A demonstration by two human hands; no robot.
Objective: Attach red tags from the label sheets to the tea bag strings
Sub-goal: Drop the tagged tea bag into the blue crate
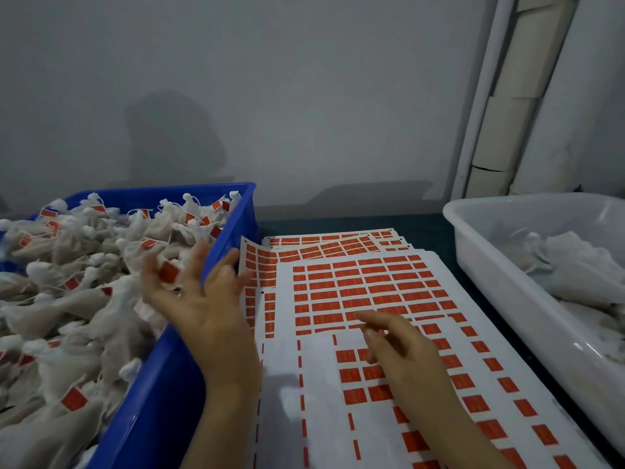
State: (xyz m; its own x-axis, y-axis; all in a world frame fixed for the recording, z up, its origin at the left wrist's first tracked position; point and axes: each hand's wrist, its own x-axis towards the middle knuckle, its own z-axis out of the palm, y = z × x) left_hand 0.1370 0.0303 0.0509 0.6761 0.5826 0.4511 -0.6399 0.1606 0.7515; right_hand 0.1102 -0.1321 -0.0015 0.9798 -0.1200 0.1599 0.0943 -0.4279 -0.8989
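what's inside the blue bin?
The blue bin is heaped with white tea bags, many already carrying red tags. The pile hides the bin's floor and any bags underneath; the left hand covers a few near the rim.

Glossy plastic blue bin (233,211); matt paper label sheets (456,296); cloth tea bags (84,299).

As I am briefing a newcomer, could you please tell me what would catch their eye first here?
The blue bin on the left, heaped with white tea bags bearing red tags. In the middle lie overlapping label sheets, the nearest already partly stripped; a white tub stands at the right.
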